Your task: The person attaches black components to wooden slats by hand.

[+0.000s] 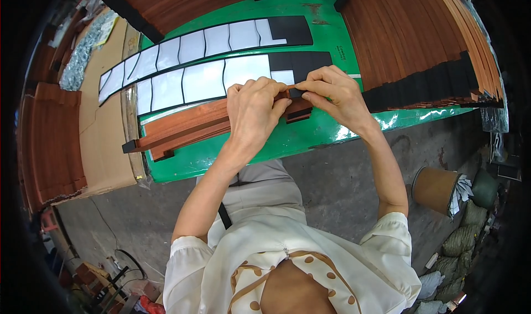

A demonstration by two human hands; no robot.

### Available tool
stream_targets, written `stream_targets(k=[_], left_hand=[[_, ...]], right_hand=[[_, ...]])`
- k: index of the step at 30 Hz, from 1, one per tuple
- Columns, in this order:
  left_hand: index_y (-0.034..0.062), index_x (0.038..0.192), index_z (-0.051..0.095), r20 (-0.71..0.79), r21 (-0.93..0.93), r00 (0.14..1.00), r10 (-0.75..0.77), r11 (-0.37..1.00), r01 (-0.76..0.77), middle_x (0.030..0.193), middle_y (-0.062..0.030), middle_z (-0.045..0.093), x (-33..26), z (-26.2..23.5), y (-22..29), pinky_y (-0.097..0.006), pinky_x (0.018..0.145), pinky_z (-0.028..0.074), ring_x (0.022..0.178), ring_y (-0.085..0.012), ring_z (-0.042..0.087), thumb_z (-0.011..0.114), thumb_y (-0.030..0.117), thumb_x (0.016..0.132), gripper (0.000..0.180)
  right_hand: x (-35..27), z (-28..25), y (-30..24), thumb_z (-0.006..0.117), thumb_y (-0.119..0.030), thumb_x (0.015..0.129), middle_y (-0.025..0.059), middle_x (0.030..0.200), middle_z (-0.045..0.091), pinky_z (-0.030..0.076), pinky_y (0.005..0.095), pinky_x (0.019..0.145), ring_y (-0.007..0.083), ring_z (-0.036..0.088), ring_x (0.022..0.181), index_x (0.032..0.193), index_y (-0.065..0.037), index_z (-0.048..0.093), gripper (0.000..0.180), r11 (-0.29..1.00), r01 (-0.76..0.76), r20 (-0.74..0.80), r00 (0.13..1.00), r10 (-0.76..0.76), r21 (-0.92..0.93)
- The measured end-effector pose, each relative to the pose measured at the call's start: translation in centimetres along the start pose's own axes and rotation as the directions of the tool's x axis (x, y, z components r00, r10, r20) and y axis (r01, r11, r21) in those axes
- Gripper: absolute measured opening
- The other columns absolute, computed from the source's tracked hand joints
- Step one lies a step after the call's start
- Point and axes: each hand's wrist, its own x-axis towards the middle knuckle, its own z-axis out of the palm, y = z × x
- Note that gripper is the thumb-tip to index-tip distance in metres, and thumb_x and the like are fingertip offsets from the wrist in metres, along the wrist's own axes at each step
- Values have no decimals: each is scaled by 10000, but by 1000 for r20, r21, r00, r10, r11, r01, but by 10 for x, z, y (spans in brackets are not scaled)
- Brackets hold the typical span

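The green counter (310, 134) fills the upper middle of the view, glossy and bare along its near edge, and on it a short stack of reddish wood strips (182, 128) lies slanting, black pads already on its left ends. Both hands meet over the right end of that stack: the left hand (255, 112) lies flat over the top strip with its fingers curled at the end, and the right hand (334, 92) pinches a small black pad (296, 93) between thumb and fingertips right at the strip's tip, so its grip is narrow and closed on the pad, while the left grip presses on the wood rather than closing round it. The likeliest slip, as I judge it, is the pad going on crooked or overhanging the end, since the fingers cover most of the joint; if the pad is sticky it could also cling to a fingertip and lift off. The stack is loose and its strips are staggered, so a push from the left hand could slide the top strip sideways. Beyond the hands lie two long backing sheets (204, 79), mostly peeled white with black pads left at their right ends. Larger piles of strips (426, 43) stand to the right and at the far left. Brown cardboard (105, 131) lies left of the counter. The floor (343, 181) is grey concrete, with a brown drum (434, 188) and sacks at the right.
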Motion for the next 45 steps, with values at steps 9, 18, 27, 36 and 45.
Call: stream_targets(k=[9,18,27,36,45], left_hand=[[95,905,686,19,-4,1000,-24,1000,24,813,-20,642,1,-1,0,-343,757,355,773,-199,573,724,191,739,195],[93,905,684,5,-8,1000,-10,1000,10,819,-21,645,0,0,-1,-347,765,353,774,-196,575,727,195,739,199],[88,912,680,5,-30,1000,8,1000,-8,817,-26,650,0,-2,-1,-355,788,351,780,-202,586,724,199,747,203],[89,913,679,-21,-37,999,37,999,-38,787,-15,644,-1,-2,-2,-345,789,345,752,-183,583,712,181,763,180],[79,909,680,-28,-44,999,46,998,-47,784,-19,648,-1,-2,-1,-338,785,350,727,-175,588,712,181,763,181]], right_hand=[[4,2,1,697,-130,748,11,869,615,478,321,673,194,560,814,937,-94,700,192,1000,-15,33,999,15,16],[7,0,0,696,-130,744,6,867,607,476,324,682,191,555,815,929,-98,699,188,1000,-30,77,997,30,-2],[8,0,3,700,-134,747,1,859,602,476,323,677,186,555,815,933,-98,697,189,1000,-19,78,997,18,14],[5,2,8,698,-151,771,32,922,636,477,333,717,213,575,855,989,-70,685,233,980,-81,57,996,72,179],[-6,-8,16,693,-86,783,82,968,660,498,303,757,206,626,900,996,-14,671,225,970,-180,75,983,170,162]])
